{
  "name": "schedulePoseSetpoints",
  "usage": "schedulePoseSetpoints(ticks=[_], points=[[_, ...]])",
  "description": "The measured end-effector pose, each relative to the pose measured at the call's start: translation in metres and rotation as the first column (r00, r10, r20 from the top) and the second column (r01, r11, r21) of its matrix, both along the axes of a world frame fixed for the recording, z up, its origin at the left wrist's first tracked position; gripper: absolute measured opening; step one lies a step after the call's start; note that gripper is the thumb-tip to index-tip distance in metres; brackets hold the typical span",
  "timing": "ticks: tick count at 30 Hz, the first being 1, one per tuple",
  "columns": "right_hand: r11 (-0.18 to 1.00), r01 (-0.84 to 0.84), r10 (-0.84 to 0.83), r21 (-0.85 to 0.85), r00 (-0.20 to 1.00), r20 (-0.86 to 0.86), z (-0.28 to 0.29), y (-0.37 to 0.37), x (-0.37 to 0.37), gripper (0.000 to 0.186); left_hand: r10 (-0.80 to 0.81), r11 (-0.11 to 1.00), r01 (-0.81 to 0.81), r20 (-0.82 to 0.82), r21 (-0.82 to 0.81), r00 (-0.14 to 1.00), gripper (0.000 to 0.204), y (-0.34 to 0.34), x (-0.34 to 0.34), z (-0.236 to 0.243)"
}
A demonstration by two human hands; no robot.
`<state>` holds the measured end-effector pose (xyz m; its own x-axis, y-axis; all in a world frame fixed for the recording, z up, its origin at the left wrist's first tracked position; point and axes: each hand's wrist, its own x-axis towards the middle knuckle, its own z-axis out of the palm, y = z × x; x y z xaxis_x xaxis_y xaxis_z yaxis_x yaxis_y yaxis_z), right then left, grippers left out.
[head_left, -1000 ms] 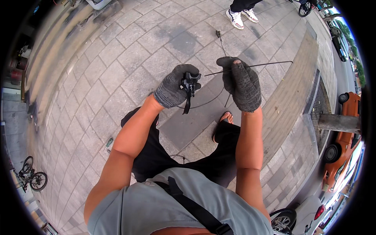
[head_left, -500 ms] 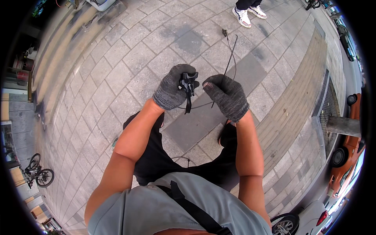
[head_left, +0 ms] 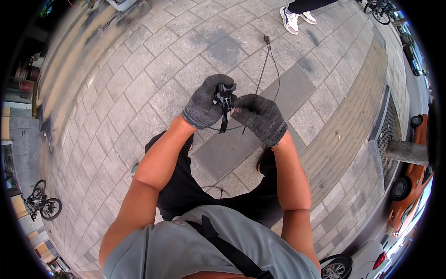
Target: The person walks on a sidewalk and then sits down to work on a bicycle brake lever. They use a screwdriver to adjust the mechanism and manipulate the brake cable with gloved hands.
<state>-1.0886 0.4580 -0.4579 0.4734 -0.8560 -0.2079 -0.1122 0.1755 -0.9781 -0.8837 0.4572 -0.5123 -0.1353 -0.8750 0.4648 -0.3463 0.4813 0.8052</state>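
My gloved left hand (head_left: 207, 103) is closed around a black bicycle brake lever (head_left: 225, 95), its blade pointing down toward me. Close against the lever's right side, my gloved right hand (head_left: 261, 115) is closed, thumb and fingertips pinched together. A thin black cable (head_left: 261, 76) passes through the right hand and sticks out below it. Whatever sits between the right fingertips is too small to make out. Another stretch of black line curves below the hands. Farther off, a small black part (head_left: 266, 40) lies on the paving where the lines meet.
A person's white shoes (head_left: 291, 21) stand on the paving at the far right. Bicycles (head_left: 44, 204) are at the left edge. An orange car (head_left: 403, 190) and a tree trunk (head_left: 406, 152) are on the right. A wheel (head_left: 337, 267) shows at lower right.
My right hand has moved left and slightly down, up to the brake lever, and the cable in it has swung left. The left hand has hardly moved. The other person's leg has shifted.
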Motion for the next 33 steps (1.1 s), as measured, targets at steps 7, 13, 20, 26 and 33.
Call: schedulePoseSetpoints(ticks=[7, 13, 20, 26, 33], points=[[0.973, 0.029, -0.066, -0.231, 0.986, -0.154, 0.007, 0.009, 0.007, 0.035, -0.044, 0.997, 0.045, -0.017, 0.067, 0.999, 0.063, -0.001, 0.005, 0.0], [0.933, -0.175, 0.022, -0.315, 0.9, -0.435, 0.027, 0.008, 0.005, 0.046, -0.108, 0.991, 0.109, -0.012, 0.081, 0.994, 0.065, 0.0, 0.009, 0.001], [0.87, -0.261, 0.01, -0.419, 0.858, -0.514, 0.025, 0.005, 0.002, 0.042, -0.128, 0.985, 0.116, 0.098, 0.125, 0.987, 0.063, -0.001, 0.017, 0.004], [0.95, -0.173, 0.043, -0.262, 0.898, -0.437, 0.024, -0.002, 0.001, 0.04, -0.138, 0.979, 0.113, 0.14, 0.171, 0.98, 0.064, 0.0, 0.019, 0.009], [0.961, -0.17, 0.051, -0.22, 0.886, -0.461, 0.019, -0.003, 0.003, 0.039, -0.139, 0.97, 0.114, 0.107, 0.216, 0.985, 0.058, -0.001, 0.017, 0.013]])
